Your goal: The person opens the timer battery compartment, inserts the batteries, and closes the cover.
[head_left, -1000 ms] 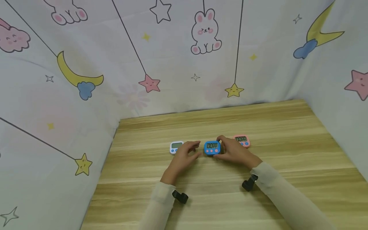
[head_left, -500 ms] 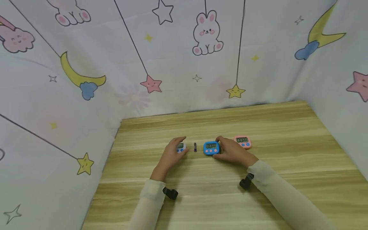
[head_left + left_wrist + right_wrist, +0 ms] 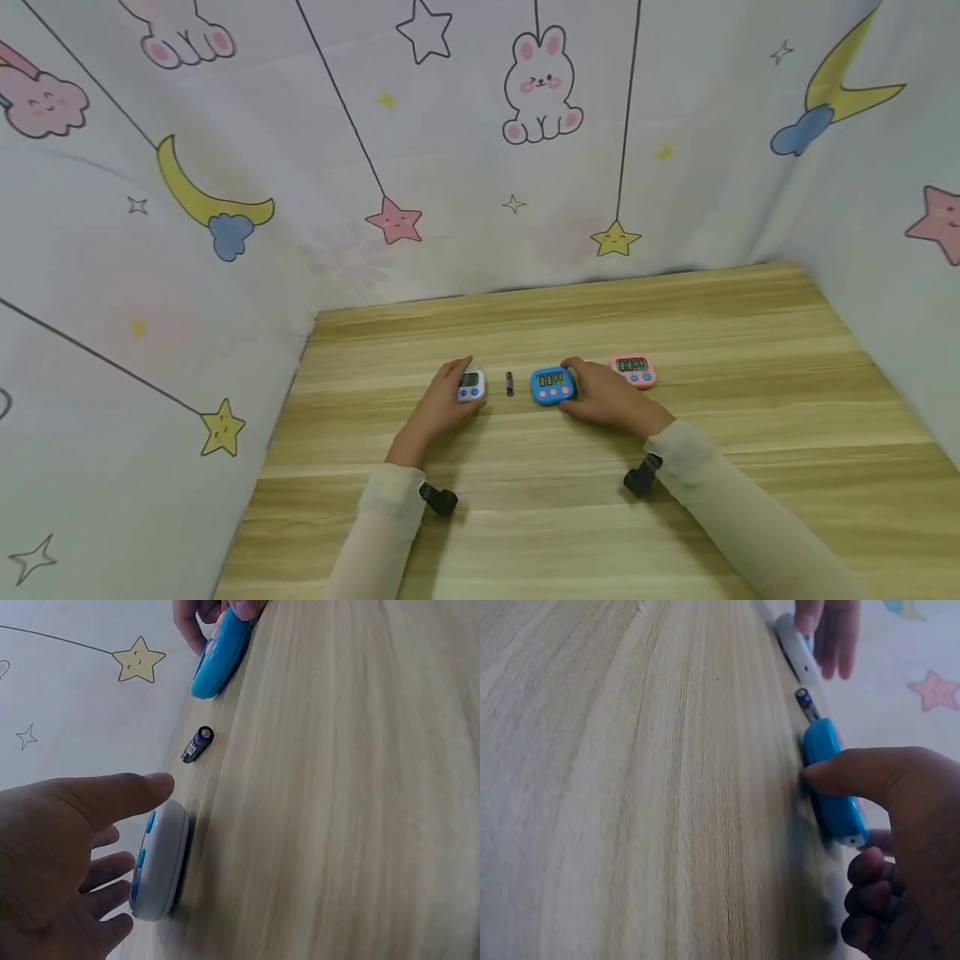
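A white digital timer [image 3: 472,385] with blue buttons lies on the table, its left part covered by my left hand [image 3: 435,408]. The thumb is at its near edge and the index finger at its far edge. To the right, my right hand [image 3: 613,400] holds a blue digital timer [image 3: 552,386] with pink buttons by its right side. In the right wrist view the thumb [image 3: 829,776] presses the blue timer's near edge. A small dark battery [image 3: 509,384] lies between the two timers. A pink timer [image 3: 634,370], partly behind my right hand, shows 00:00.
The wooden table [image 3: 525,517] meets a white cloth [image 3: 465,150] printed with rabbits, stars and moons at the back and both sides. A small black camera sits on each wrist, such as the left wrist camera [image 3: 438,499].
My left hand has moved left from beside the battery to the white timer, and its thumb and index finger have settled around it. The battery has come into view. My right hand stays at the blue timer.
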`<act>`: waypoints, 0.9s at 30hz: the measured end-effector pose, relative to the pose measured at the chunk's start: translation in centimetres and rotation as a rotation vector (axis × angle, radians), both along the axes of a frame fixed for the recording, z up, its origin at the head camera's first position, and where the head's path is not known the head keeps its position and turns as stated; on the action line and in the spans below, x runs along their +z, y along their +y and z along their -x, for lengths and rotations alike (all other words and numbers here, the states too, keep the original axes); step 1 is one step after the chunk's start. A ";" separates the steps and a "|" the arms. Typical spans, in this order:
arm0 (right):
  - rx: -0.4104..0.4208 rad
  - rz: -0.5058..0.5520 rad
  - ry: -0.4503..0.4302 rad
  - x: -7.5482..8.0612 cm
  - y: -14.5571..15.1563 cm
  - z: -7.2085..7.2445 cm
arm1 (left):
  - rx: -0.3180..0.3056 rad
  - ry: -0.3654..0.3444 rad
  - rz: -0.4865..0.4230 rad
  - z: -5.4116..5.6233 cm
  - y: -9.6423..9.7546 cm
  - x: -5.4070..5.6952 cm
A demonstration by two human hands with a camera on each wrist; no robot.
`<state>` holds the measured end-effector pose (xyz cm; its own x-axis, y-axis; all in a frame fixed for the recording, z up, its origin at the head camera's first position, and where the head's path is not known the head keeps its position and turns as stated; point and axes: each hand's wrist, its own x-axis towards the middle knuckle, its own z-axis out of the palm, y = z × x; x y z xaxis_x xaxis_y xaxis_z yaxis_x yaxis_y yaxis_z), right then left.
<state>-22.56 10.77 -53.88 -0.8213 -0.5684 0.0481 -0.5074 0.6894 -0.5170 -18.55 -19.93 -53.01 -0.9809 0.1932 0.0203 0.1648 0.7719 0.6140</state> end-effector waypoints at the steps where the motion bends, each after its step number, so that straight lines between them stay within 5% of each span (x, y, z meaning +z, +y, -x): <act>1: -0.003 0.001 0.002 -0.1 0.0 0.0 | 0.001 -0.004 0.010 0.0 0.0 0.0; 9: -0.016 0.004 0.034 -0.7 -0.2 0.0 | 0.004 -0.045 0.095 0.0 0.2 -0.4; 27: -0.090 0.059 0.018 -1.1 -0.2 -0.4 | 0.107 -0.031 0.092 0.1 0.9 -1.1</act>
